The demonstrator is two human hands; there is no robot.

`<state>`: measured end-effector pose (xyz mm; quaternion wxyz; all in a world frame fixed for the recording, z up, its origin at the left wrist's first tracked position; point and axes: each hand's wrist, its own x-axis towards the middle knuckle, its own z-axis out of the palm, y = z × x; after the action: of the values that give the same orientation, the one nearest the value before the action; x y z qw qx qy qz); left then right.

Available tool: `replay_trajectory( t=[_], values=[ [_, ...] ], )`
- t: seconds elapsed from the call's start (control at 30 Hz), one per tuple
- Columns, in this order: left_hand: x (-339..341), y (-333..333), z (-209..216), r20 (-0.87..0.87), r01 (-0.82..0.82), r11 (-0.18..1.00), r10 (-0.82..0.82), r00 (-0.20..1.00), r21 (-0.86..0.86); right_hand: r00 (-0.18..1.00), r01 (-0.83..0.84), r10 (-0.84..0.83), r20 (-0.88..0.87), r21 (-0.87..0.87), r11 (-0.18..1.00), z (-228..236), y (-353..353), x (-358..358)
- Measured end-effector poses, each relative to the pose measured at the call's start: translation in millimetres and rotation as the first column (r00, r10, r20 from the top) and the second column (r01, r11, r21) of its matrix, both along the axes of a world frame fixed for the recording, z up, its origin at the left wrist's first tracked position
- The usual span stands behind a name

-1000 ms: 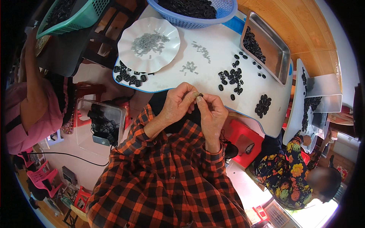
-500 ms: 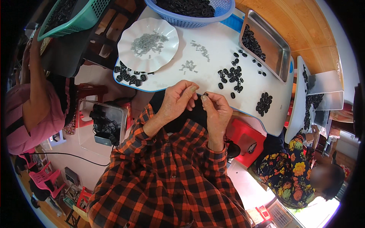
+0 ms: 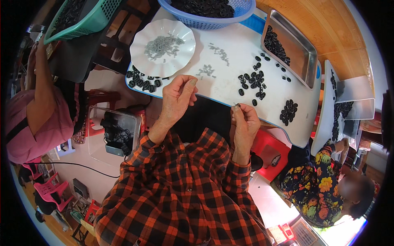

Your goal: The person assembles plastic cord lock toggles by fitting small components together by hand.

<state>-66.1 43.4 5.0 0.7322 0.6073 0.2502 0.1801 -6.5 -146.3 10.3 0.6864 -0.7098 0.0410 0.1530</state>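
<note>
At the near edge of the table, my right hand [image 3: 245, 122] pinches a small black plastic part [image 3: 237, 105] between thumb and forefinger. My left hand [image 3: 177, 96] is closed, thumb pressed to the fingers, close to the plate; whatever it may hold is too small to make out. A white scalloped plate [image 3: 141, 61] carries a heap of small pale grey pins [image 3: 163, 46]. Two loose groups of such pins [image 3: 206, 70] lie on the tabletop. Black oval parts [image 3: 253, 82] are scattered right of centre, with a tighter cluster [image 3: 289, 112] nearer the right edge.
A blue basket [image 3: 205, 21] of black parts stands at the back, a metal tray [image 3: 301, 61] at the back right. More black parts [image 3: 143, 83] lie beside the plate. A green basket [image 3: 98, 20] is at upper left. Co-workers sit left and right; a red stool [image 3: 269, 153] is below the table.
My hands have drawn apart: the left moved left toward the plate, the right slightly right and down, keeping the small black part in its pinch.
</note>
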Motion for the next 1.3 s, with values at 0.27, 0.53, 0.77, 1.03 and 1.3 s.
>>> replay_trajectory(
  t=[0.27,0.53,0.77,1.03,1.3],
  values=[
    [11.4,-4.9,-9.9,0.016,0.035,0.839,-0.051,0.999,0.543,0.986,-0.008,0.023,0.163,-0.090,0.996,-8.4,-0.3,1.8],
    [33.7,-7.7,-1.3,0.035,-0.007,0.691,-0.027,0.999,0.723,0.986,-0.004,0.022,0.166,-0.111,0.994,-3.3,-4.8,1.9],
    [61.8,-32.8,-7.7,0.028,0.095,0.597,-0.193,0.981,0.797,0.994,0.011,-0.013,0.107,0.013,1.000,-13.6,-9.9,1.3],
    [95.1,-47.5,-6.2,-0.157,0.280,0.380,-0.324,0.933,0.882,0.992,0.033,-0.029,0.123,-0.036,0.999,-11.7,-15.1,2.5],
    [95.5,-44.5,-4.5,-0.279,0.391,0.306,-0.350,0.894,0.868,0.993,0.047,-0.051,0.111,0.034,0.998,-17.0,-17.1,0.0]
  ],
)
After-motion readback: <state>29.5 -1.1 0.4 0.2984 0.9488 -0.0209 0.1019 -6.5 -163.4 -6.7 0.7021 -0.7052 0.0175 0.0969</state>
